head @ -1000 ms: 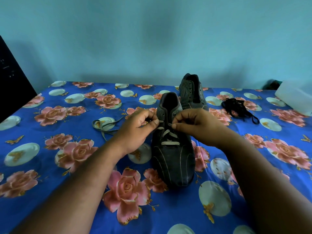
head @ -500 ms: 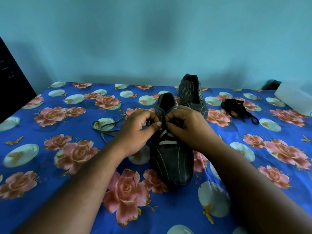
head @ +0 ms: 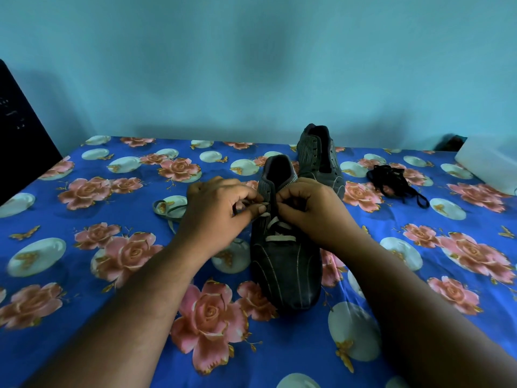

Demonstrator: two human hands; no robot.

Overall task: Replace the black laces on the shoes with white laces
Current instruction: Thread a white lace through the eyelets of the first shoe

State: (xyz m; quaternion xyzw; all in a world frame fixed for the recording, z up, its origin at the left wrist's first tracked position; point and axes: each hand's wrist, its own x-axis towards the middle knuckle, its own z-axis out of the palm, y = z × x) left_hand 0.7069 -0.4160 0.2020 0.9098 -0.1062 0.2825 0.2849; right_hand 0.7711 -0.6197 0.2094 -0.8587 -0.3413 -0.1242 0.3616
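Observation:
A dark striped shoe (head: 285, 264) stands toe toward me on the flowered cloth, with a white lace (head: 278, 232) crossed through its lower eyelets. My left hand (head: 221, 211) pinches the lace at the shoe's left eyelet row. My right hand (head: 310, 211) pinches the lace at the right row, fingers curled over the tongue. The second shoe (head: 319, 158), with no lace, stands behind it. A bundle of black laces (head: 394, 180) lies to the right. Another white lace (head: 167, 210) lies coiled left of my left hand.
A blue flowered cloth (head: 84, 275) covers the surface up to a blue wall. A white box (head: 489, 163) sits at the far right edge. A dark object (head: 19, 135) stands at the far left.
My right hand has moved left from beside the shoe to over its eyelets, close against my left hand. The left hand has barely shifted.

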